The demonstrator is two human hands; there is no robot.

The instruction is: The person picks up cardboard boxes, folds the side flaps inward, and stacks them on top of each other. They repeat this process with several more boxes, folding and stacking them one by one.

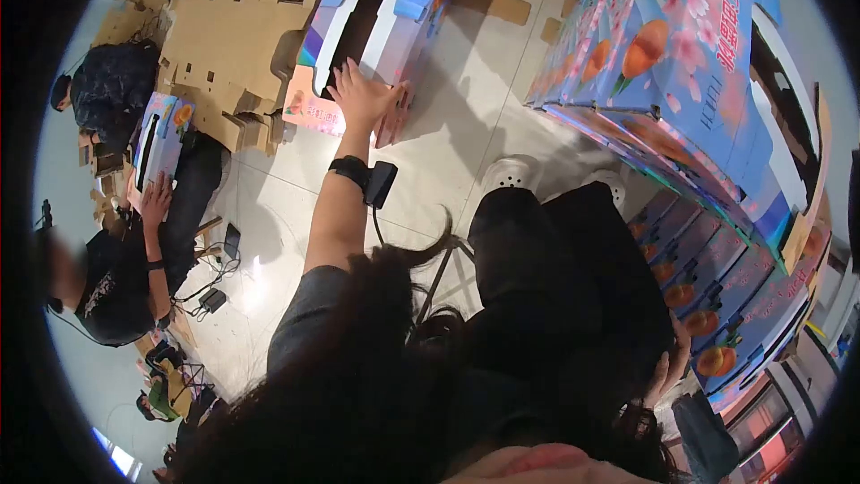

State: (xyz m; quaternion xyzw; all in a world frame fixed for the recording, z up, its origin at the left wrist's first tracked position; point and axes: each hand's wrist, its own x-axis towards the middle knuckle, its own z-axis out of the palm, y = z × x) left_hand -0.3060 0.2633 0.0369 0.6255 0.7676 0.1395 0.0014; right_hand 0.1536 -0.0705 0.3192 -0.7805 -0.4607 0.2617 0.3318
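Note:
My left hand (360,100) lies on the near end of a printed cardboard carton (408,31) on the floor, its fingers spread. The carton is blue and pink with peach pictures, and a long dark opening with white edges runs along its top. My left wrist carries a black strap with a small black device (381,184) and a cable. Low on the right, my right hand (672,358) is beside my dark-clothed leg, close to the stacked cartons; its fingers are mostly hidden.
Tall stacks of similar peach cartons (645,54) stand on my right. Flattened brown cardboard (228,45) lies at the upper left. At the left, a co-worker's hand (156,200) touches another carton (159,148). A phone (232,240) and a black adapter (212,300) with cables lie on the floor.

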